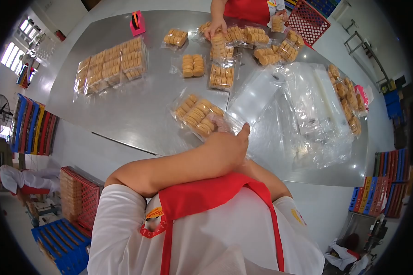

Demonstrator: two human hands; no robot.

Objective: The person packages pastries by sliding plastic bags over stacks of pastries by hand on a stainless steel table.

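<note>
A clear bag of cookies [196,112] lies at the middle of the frame, its cookies in rows. The left hand [229,147] is at the bag's lower right end, its thumb raised; its other fingers are mostly hidden, so I cannot tell whether it pinches the plastic. The right hand is hidden behind the left, and its state cannot be told; only the right forearm [261,178] shows. Fingertips touch the bag, but whose they are is unclear.

Just right of the hands lies a flat empty bag [254,98], with a pile of plastic bags [309,101] farther right. All rest on a metal table [137,110]. A block of packed cookies [111,65] stands at upper left, near a pink tape dispenser [137,24]. At top centre, a co-worker's hand [215,27] touches another cookie pack [220,46].
</note>
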